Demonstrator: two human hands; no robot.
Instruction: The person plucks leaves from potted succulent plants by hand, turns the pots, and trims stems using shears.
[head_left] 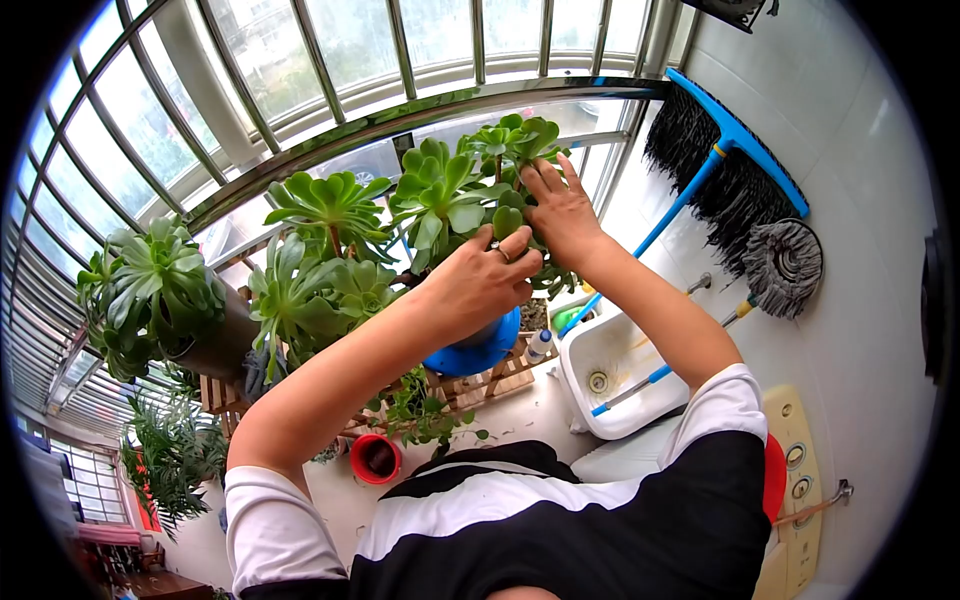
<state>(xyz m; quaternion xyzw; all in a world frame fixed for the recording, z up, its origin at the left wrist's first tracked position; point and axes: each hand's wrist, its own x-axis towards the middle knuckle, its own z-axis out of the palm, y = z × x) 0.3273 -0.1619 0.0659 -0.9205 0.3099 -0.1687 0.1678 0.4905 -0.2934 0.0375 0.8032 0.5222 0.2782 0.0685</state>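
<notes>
A large green succulent (pixel 437 190) with rosettes of thick leaves grows from a blue pot (pixel 480 348) on a wooden stand. My left hand (pixel 480 285), with a ring on one finger, is bent in at the plant's front right, its fingertips closed against a rounded leaf (pixel 508 221). Just beyond it my right hand (pixel 562 215) reaches into the upper right rosette (pixel 515 137), its fingers curled around the leaves and stem there. My thumbs and the exact contact points are partly hidden by foliage.
More succulents (pixel 335 215) crowd the left, one in a dark pot (pixel 215 335). The wooden stand (pixel 495 383) carries a small bottle (pixel 539 346). A red pot (pixel 376 459) sits below. At right are a white sink (pixel 580 385), a blue broom (pixel 740 135) and a mop (pixel 785 268). Metal bars (pixel 400 50) line the window.
</notes>
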